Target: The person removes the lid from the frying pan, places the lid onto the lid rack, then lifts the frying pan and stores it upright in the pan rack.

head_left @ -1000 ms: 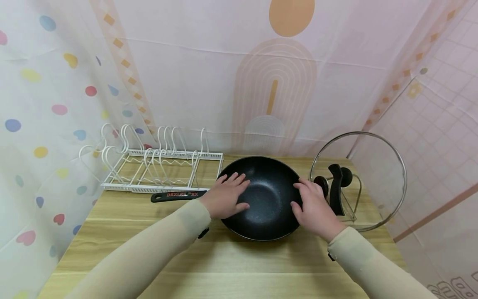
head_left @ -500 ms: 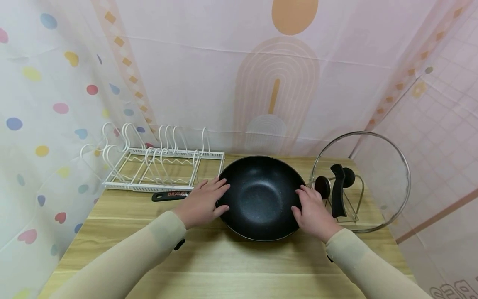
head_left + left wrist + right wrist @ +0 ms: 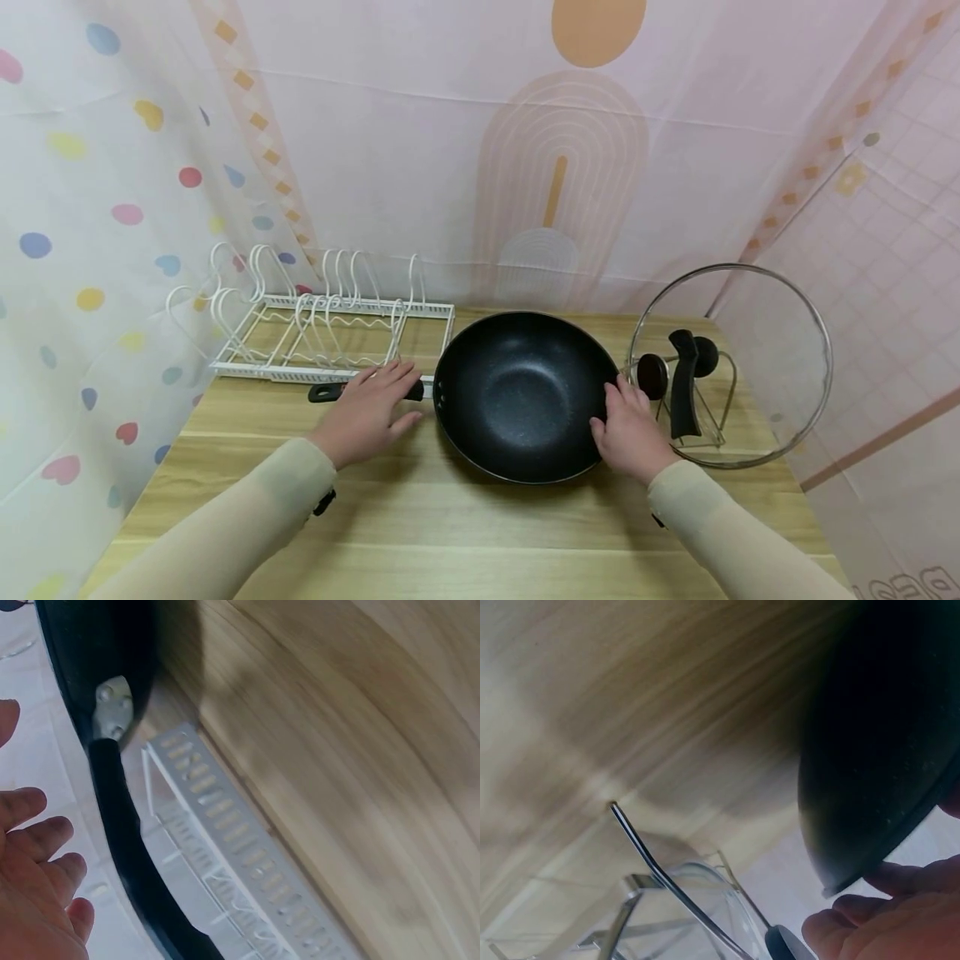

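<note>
A black wok (image 3: pixel 528 400) sits on the wooden table with its inside facing up. Its long black handle (image 3: pixel 124 817) points left, joined by a metal bracket. My left hand (image 3: pixel 367 417) hovers over that handle with fingers spread; the left wrist view shows a gap between them. At the wok's right rim is my right hand (image 3: pixel 633 429), its fingers reaching along the edge and its thumb over the inner side. In the right wrist view, the fingertips (image 3: pixel 889 877) lie at the rim, seemingly touching it.
A white wire rack (image 3: pixel 262 372) with upright loops stands behind the handle at left. On the right, a glass lid (image 3: pixel 780 367) with a black handle (image 3: pixel 684 387) leans upright in a metal wire stand (image 3: pixel 726 392). A printed curtain (image 3: pixel 420 150) hangs behind the table.
My left hand has slid leftward from over the wok's inside to above its handle. My right hand stays by the right rim. The wok looks unmoved.
</note>
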Available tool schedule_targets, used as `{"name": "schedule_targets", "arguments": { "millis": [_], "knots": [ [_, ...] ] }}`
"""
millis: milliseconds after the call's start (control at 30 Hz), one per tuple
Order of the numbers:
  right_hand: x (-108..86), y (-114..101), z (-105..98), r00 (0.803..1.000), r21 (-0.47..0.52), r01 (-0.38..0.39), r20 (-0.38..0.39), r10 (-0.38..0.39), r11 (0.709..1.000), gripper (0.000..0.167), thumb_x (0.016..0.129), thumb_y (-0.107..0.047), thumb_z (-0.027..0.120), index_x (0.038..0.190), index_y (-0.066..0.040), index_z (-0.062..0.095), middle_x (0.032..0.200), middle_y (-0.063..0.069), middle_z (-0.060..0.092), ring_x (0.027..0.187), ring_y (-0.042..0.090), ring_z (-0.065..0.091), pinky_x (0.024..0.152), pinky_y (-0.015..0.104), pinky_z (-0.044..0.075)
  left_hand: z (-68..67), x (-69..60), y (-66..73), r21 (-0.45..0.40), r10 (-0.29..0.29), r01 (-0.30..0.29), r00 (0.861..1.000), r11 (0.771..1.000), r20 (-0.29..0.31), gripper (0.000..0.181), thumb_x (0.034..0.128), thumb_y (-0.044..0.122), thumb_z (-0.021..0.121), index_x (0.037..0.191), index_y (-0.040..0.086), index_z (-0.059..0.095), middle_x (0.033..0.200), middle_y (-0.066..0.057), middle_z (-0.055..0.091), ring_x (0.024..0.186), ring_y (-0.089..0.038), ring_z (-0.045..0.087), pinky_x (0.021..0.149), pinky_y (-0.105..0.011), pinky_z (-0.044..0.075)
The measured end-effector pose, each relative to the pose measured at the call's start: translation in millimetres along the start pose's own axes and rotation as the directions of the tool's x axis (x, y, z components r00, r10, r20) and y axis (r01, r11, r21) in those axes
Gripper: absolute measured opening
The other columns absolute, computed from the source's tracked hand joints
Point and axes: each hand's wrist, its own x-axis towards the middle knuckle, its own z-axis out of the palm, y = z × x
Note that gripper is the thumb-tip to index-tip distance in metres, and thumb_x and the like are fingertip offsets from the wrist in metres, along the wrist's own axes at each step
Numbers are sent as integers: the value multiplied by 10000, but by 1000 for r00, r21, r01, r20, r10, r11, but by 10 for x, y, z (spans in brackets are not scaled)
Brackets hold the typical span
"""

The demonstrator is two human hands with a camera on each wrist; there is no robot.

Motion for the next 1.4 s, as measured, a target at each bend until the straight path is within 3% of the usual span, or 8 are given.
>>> {"name": "schedule_targets", "arguments": {
  "millis": [367,633,833,1167,1300,1400],
  "knots": [
    [28,1,117,996,7,-54,71,53,999,681,1066,-202,552,1569,169,282,1695,396,28,1584,561,74,1276,650,202,102,-67,-206,24,-43,43,999,999,-6,679,1023,399,654,1569,36,479,1600,-190,505,1504,-417,445,1214,-624,339],
    [-91,-173,208,998,-21,-57,19,57,998,690,1060,-263,574,1531,189,351,1666,427,130,1578,572,101,1294,649,139,128,-98,-248,56,-43,44,999,997,-9,615,1035,400,632,1528,45,539,1564,-168,553,1497,-401,458,1189,-609,372],
    [-187,-327,332,995,43,-97,22,96,994,757,1064,-369,573,1545,172,351,1687,390,124,1589,565,13,1299,656,65,114,-96,-246,76,-30,32,999,997,-21,584,1039,380,630,1520,57,554,1543,-139,579,1464,-389,500,1158,-589,402],
    [-124,-240,354,996,79,-89,34,87,993,724,1080,-356,533,1577,131,331,1720,331,88,1605,522,-48,1303,648,49,179,-131,-259,60,-40,41,999,997,-26,610,1022,387,663,1540,90,540,1526,-138,595,1427,-380,537,1169,-640,384],
    [-104,-195,347,998,78,-65,24,63,995,698,1087,-337,526,1570,134,345,1717,332,99,1607,521,-34,1304,641,65,208,-150,-264,43,-37,38,998,998,-41,553,1030,295,650,1546,124,544,1521,-110,607,1395,-390,566,1158,-670,395],
    [-140,-234,348,998,17,-56,-20,56,998,677,1092,-343,523,1542,146,389,1697,356,163,1603,533,37,1306,631,101,210,-153,-263,40,-20,23,997,999,-73,503,1028,197,642,1524,141,577,1487,-85,642,1345,-381,615,1099,-639,459]
  ]
}}
